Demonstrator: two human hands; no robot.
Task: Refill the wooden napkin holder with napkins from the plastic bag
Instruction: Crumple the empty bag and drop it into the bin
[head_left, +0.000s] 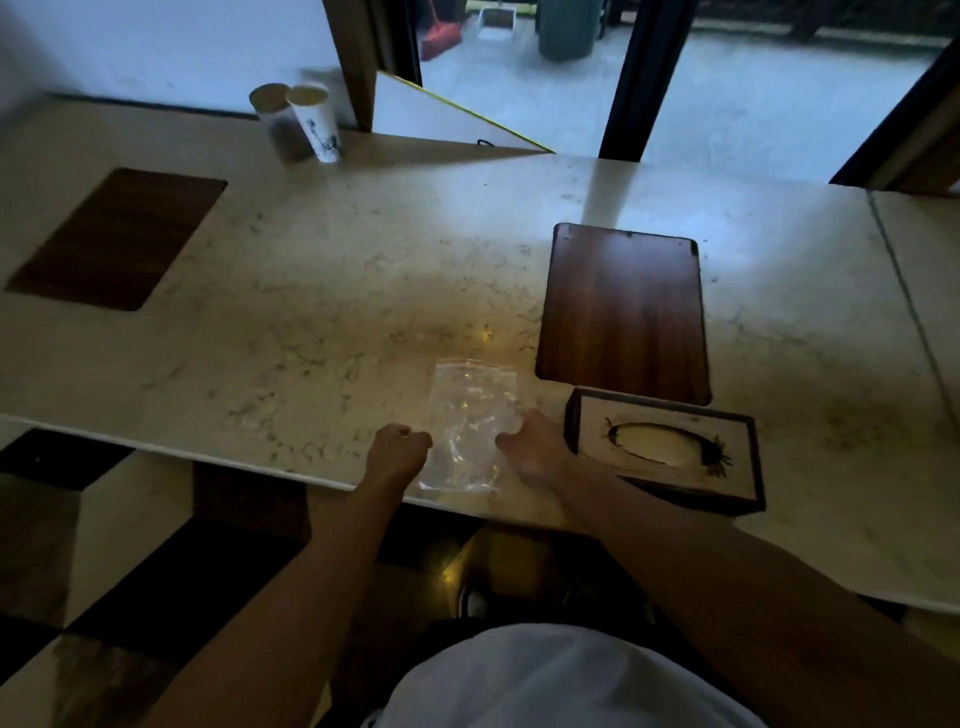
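Observation:
A clear plastic bag (470, 415) with a red zip strip at its far end lies flat on the marble table near the front edge. It looks see-through with no napkins visible inside. My left hand (397, 449) pinches its left edge and my right hand (535, 447) grips its right edge. Just right of my right hand stands the wooden napkin holder (670, 452), a dark-rimmed box with an oval slot on top that shows pale napkin paper.
A dark wooden board (623, 312) lies behind the holder. A dark wooden inset (117, 236) sits at the table's left. Two tall paper cups (298, 122) stand at the back left. The table's front edge (249, 460) runs just under my wrists.

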